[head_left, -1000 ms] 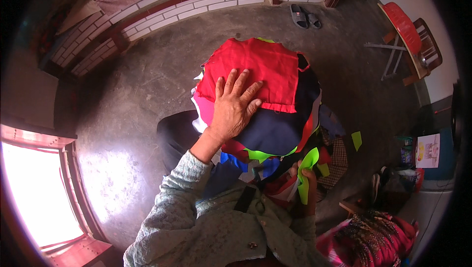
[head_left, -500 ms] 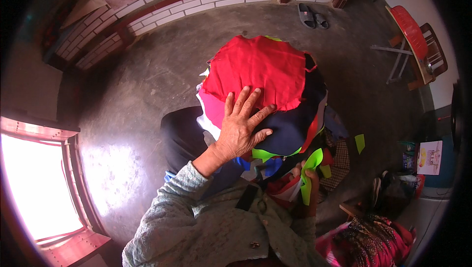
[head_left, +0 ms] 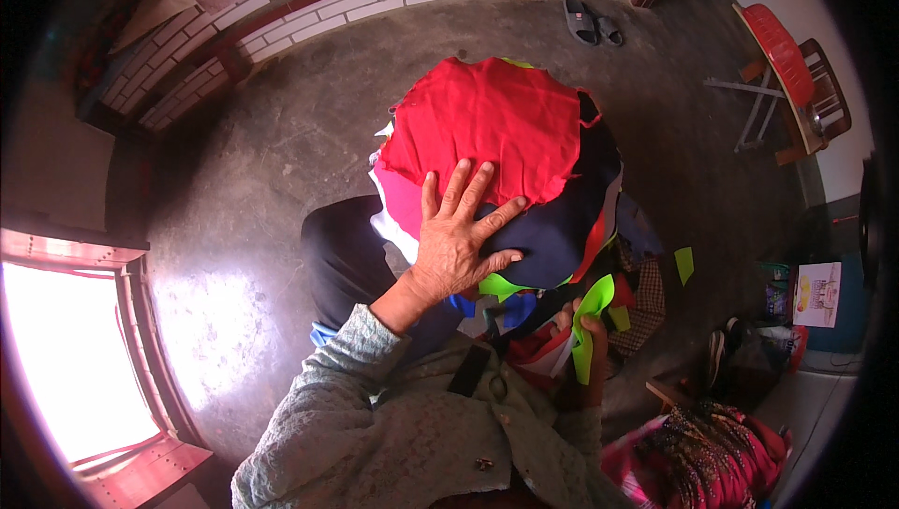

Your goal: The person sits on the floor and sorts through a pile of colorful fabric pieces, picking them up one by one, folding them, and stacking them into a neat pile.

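My left hand [head_left: 449, 247] lies flat with spread fingers on a pile of cloth pieces over my lap. Its fingertips rest on the lower edge of a large red cloth piece [head_left: 487, 125], which has frayed edges. Under the red one, a navy cloth piece [head_left: 543, 251] and a pink cloth piece [head_left: 401, 192] stick out. Lower right of the pile, my right hand [head_left: 593, 333] is closed on a bright green cloth scrap [head_left: 594, 301], pinching its edge with the thumb. Part of that hand is hidden behind the scrap. More scraps lie bunched beside it.
A loose green scrap [head_left: 685, 265] lies on the grey floor to the right, near a checked cloth [head_left: 646, 308]. Grey slippers [head_left: 581, 22] are at the far wall. A red plastic chair [head_left: 779, 55] stands at right. Patterned pink fabric [head_left: 702, 462] is heaped at lower right.
Both hands keep nearly the same places. The green scrap in my right hand has tilted and shifted slightly, and the cloth pile sits a little higher in view.
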The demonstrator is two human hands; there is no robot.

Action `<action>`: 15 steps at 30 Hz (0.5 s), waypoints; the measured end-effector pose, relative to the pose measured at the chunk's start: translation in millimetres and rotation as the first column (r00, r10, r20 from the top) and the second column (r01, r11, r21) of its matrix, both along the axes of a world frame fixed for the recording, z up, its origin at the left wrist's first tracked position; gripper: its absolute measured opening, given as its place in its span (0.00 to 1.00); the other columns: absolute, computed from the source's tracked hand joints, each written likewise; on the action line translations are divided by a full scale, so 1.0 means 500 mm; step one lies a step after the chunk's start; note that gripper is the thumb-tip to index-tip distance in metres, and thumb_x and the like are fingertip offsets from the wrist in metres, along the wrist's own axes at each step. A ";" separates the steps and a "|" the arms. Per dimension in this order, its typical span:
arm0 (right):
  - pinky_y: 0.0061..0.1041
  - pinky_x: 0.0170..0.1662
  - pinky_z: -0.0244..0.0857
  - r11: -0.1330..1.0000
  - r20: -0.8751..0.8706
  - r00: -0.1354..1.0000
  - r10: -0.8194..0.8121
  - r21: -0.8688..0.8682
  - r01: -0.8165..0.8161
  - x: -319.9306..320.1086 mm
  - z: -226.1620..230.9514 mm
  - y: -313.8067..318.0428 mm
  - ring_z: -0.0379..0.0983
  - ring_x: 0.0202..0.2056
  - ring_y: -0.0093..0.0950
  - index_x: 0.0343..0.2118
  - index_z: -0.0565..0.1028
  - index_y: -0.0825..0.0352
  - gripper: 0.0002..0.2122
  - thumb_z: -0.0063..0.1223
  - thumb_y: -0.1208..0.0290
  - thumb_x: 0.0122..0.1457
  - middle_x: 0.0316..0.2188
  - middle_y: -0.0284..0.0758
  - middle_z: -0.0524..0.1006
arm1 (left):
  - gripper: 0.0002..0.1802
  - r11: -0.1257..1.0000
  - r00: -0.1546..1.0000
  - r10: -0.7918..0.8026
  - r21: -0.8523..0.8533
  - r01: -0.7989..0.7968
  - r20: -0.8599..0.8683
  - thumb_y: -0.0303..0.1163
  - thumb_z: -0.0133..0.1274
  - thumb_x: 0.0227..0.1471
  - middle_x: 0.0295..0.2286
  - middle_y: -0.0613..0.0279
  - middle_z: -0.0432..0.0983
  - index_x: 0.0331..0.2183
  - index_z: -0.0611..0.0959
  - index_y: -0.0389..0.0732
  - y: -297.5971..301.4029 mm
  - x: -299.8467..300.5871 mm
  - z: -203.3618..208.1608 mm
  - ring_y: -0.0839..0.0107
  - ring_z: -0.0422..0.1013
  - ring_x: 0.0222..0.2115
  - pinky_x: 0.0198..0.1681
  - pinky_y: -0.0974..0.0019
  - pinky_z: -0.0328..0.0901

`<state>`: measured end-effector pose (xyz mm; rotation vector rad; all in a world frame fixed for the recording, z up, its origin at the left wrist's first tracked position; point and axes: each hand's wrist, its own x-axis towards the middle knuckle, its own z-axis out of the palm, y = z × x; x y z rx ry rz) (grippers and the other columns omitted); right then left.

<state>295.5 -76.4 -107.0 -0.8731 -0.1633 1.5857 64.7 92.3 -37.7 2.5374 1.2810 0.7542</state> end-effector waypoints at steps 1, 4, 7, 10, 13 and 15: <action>0.23 0.32 0.57 1.000 -0.007 1.000 0.015 0.004 -0.015 0.002 -0.001 -0.001 0.61 0.26 0.24 0.36 0.65 0.64 0.14 0.51 0.65 0.48 0.26 0.34 0.66 | 0.34 1.000 1.000 0.001 0.000 -0.001 0.001 0.63 0.52 0.41 0.58 0.51 0.52 0.50 0.74 0.61 -0.001 0.000 -0.001 0.50 0.45 0.60 0.61 0.42 0.32; 0.23 0.32 0.58 0.999 -0.016 0.999 0.035 0.011 -0.035 0.005 -0.001 -0.001 0.61 0.26 0.25 0.36 0.65 0.64 0.14 0.51 0.65 0.48 0.26 0.34 0.66 | 0.34 1.000 1.000 0.005 -0.001 -0.005 0.009 0.61 0.54 0.40 0.58 0.52 0.53 0.50 0.74 0.61 -0.001 0.001 -0.002 0.50 0.45 0.60 0.60 0.42 0.32; 0.23 0.31 0.58 1.000 -0.012 1.000 0.004 0.004 -0.004 0.000 0.002 -0.001 0.61 0.26 0.25 0.35 0.65 0.64 0.13 0.51 0.66 0.49 0.26 0.34 0.67 | 0.34 1.000 1.000 0.003 -0.012 -0.003 0.020 0.60 0.55 0.39 0.58 0.52 0.53 0.50 0.74 0.61 0.000 0.000 0.000 0.50 0.46 0.60 0.60 0.41 0.32; 0.23 0.30 0.58 1.000 -0.022 1.000 -0.020 0.002 0.020 -0.006 0.007 -0.002 0.61 0.25 0.25 0.35 0.65 0.64 0.12 0.51 0.66 0.49 0.26 0.35 0.67 | 0.35 1.000 1.000 0.001 -0.008 -0.001 0.021 0.59 0.56 0.39 0.57 0.52 0.54 0.51 0.74 0.58 0.001 -0.002 0.016 0.50 0.46 0.60 0.59 0.39 0.32; 0.23 0.29 0.57 1.000 -0.030 1.000 -0.006 0.015 0.007 0.000 -0.001 -0.003 0.61 0.24 0.25 0.35 0.65 0.64 0.13 0.51 0.66 0.49 0.26 0.35 0.67 | 0.37 1.000 0.999 0.007 0.021 -0.007 0.037 0.58 0.56 0.40 0.57 0.52 0.55 0.51 0.73 0.54 0.004 0.007 0.038 0.49 0.46 0.60 0.59 0.38 0.31; 0.23 0.28 0.57 0.998 -0.042 0.998 0.040 0.054 -0.038 0.008 -0.007 -0.003 0.61 0.24 0.24 0.35 0.65 0.64 0.13 0.51 0.66 0.49 0.25 0.35 0.67 | 0.37 1.000 0.998 -0.013 0.027 0.011 0.067 0.58 0.56 0.41 0.57 0.53 0.55 0.52 0.72 0.50 0.014 0.022 0.046 0.49 0.46 0.60 0.59 0.37 0.30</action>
